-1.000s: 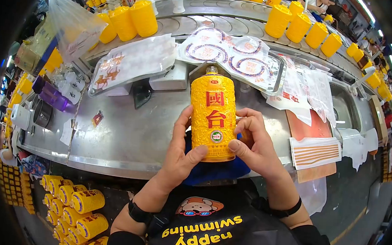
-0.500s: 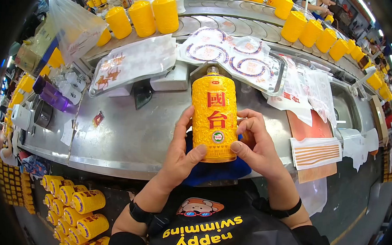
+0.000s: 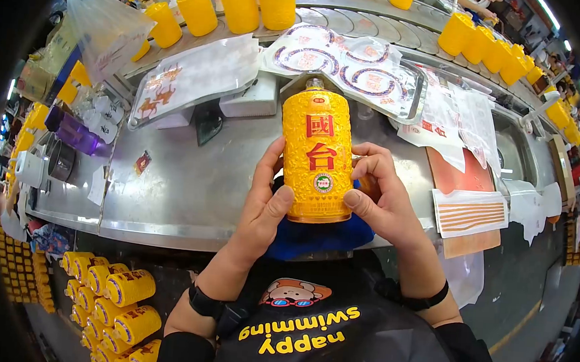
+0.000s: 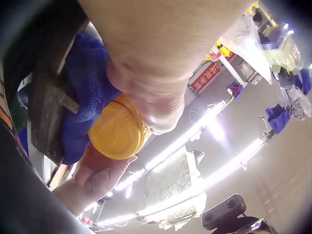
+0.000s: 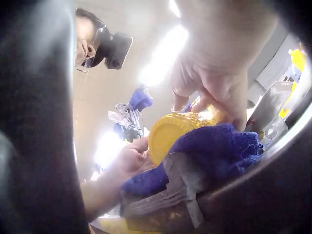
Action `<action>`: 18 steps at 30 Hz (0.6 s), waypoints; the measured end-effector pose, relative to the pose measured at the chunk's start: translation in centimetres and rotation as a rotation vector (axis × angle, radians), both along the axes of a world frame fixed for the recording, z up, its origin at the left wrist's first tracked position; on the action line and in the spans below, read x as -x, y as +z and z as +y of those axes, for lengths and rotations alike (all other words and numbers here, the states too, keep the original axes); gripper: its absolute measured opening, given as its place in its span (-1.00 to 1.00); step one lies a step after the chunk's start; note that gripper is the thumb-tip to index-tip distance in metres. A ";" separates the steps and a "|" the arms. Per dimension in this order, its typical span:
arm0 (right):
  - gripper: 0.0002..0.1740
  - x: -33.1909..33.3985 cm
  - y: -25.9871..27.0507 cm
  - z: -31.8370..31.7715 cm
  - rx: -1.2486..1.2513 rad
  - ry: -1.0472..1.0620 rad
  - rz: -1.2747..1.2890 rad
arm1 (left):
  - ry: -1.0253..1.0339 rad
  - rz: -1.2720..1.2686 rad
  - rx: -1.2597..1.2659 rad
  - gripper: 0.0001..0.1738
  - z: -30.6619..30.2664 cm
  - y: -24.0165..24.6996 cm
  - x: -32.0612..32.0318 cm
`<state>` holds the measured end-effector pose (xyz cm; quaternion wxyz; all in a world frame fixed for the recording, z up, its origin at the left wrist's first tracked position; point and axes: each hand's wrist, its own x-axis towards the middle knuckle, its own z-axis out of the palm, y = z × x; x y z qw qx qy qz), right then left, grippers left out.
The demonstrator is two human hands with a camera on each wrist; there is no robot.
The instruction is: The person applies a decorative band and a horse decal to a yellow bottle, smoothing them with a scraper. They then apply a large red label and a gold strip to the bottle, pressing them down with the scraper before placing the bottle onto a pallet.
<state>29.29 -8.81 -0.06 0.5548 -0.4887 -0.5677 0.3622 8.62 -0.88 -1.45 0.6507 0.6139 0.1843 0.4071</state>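
Observation:
A yellow embossed bottle [image 3: 314, 162] with large red characters and a round green-and-white emblem lies face up, its clear neck pointing away from me. My left hand [image 3: 260, 209] holds its left side, thumb along the lower edge and fingers partly hidden behind it. On the other side my right hand [image 3: 383, 201] grips it with the thumb near the emblem and bent fingers at the flank. Beneath the bottle is a blue towel [image 3: 319, 239]. Both wrist views show the bottle's round base [image 4: 114, 131] just over the towel [image 5: 209, 146].
Sheets of printed decals [image 3: 340, 61] and a decal-covered tray [image 3: 197, 76] lie beyond the bottle. Yellow bottles [image 3: 239, 5] ride a conveyor behind. A sheet of orange strips [image 3: 470, 215] sits at right, near a sink [image 3: 514, 151]. More yellow bottles [image 3: 131, 287] are stacked lower left.
The yellow bottles on the conveyor have moved to the right. The head view has tilted a little, and my left thumb has slid toward the bottle's side edge. Both hands keep their hold.

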 end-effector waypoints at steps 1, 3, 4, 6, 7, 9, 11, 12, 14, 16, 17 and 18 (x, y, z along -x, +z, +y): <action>-0.62 0.0 0.0 0.0 0.002 0.002 0.001 | -0.002 -0.005 0.002 -0.15 0.0 0.0 0.0; -0.61 -0.1 0.0 -0.1 0.015 0.011 0.017 | -0.006 -0.014 0.007 -0.12 -0.1 0.1 -0.1; -0.61 -0.1 0.1 -0.1 0.023 0.014 0.027 | -0.009 -0.018 0.011 -0.10 -0.2 0.3 -0.2; -0.60 0.1 0.5 -0.2 0.045 0.016 0.054 | -0.007 -0.009 0.005 -0.07 -0.3 0.3 -0.3; -0.59 0.1 0.4 -0.2 0.039 0.014 0.045 | -0.001 0.004 -0.005 -0.05 -0.2 0.3 -0.3; -0.59 0.1 0.3 -0.2 0.025 0.015 0.028 | 0.008 0.016 -0.012 -0.04 -0.2 0.3 -0.3; -0.59 0.1 0.5 -0.3 0.055 0.020 0.049 | 0.011 0.014 -0.004 -0.04 -0.3 0.4 -0.3; -0.59 0.1 0.6 -0.3 0.069 0.023 0.058 | 0.008 0.014 0.002 -0.04 -0.3 0.5 -0.3; -0.59 0.1 0.5 -0.2 0.051 0.016 0.029 | 0.003 0.013 0.015 -0.04 -0.3 0.7 -0.3; -0.59 0.0 0.5 -0.2 0.045 0.011 0.016 | 0.015 0.017 -0.012 -0.06 -0.3 0.4 -0.3; -0.59 0.1 0.5 -0.2 0.047 0.010 0.018 | 0.021 0.020 -0.026 -0.07 -0.2 0.3 -0.3; -0.59 0.1 0.5 -0.2 0.049 0.010 0.021 | 0.006 -0.013 0.005 -0.08 -0.1 0.1 -0.3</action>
